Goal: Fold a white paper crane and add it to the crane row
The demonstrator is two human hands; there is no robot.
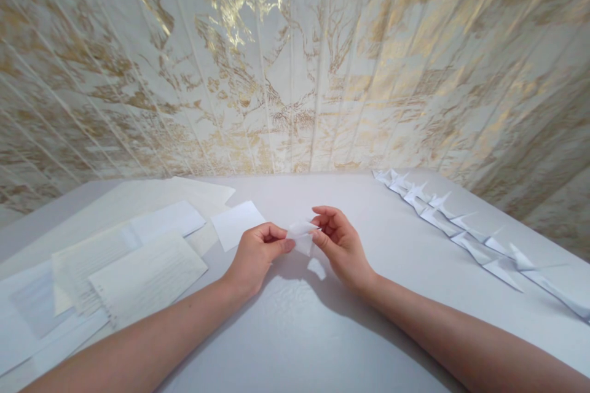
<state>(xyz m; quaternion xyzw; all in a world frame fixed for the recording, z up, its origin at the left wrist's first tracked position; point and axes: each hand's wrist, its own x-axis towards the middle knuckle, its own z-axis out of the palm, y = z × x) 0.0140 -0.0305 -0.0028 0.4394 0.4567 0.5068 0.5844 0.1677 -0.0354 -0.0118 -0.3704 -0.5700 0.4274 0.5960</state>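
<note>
Between my two hands is a small piece of folded white paper (pixel 302 230), held just above the table near the middle of the view. My left hand (pixel 259 255) pinches its left corner between thumb and fingers. On the other side, my right hand (pixel 338 242) grips the right edge with thumb and forefinger, its other fingers curled. A small white paper scrap (pixel 316 268) lies on the table below the paper. Just beyond my left hand rests a white square sheet (pixel 236 224). The exact folds of the held paper are too small to make out.
Overlapping sheets and a page with lines of writing (pixel 150 276) cover the left of the white table (pixel 295 344). Along the right side run rows of folded white paper cranes (pixel 454 221). A wall or curtain with a gold pattern (pixel 295 73) rises behind.
</note>
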